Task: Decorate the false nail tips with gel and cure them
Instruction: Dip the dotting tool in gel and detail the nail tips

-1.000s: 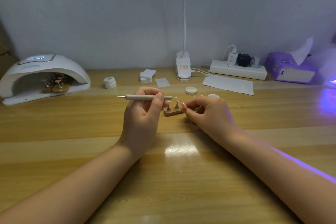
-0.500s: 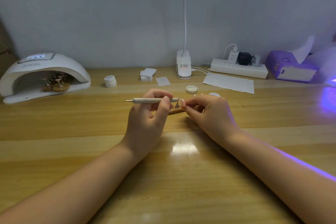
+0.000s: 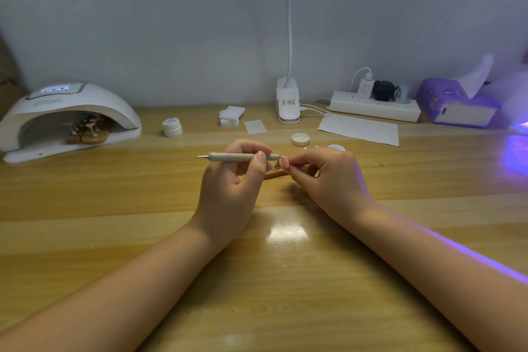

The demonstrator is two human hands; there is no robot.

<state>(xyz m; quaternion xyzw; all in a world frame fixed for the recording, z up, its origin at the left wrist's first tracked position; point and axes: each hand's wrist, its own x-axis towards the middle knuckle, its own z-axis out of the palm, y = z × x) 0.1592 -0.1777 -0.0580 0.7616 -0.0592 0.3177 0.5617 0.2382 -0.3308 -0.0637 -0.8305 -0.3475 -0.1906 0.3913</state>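
Your left hand grips the dotting tool level, its tip at the nail tip that your right hand pinches just above the wooden stand. Bench: pale glossy wood with a lamp glare. Curing lamp far left, holding more stands. Grey wall behind; power strip, paper sheet, loose lid along the back.

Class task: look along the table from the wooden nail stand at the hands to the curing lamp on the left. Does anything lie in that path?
Nothing visible does. The table is bare between the nail stand and the curing lamp; the small white jar sits farther back.
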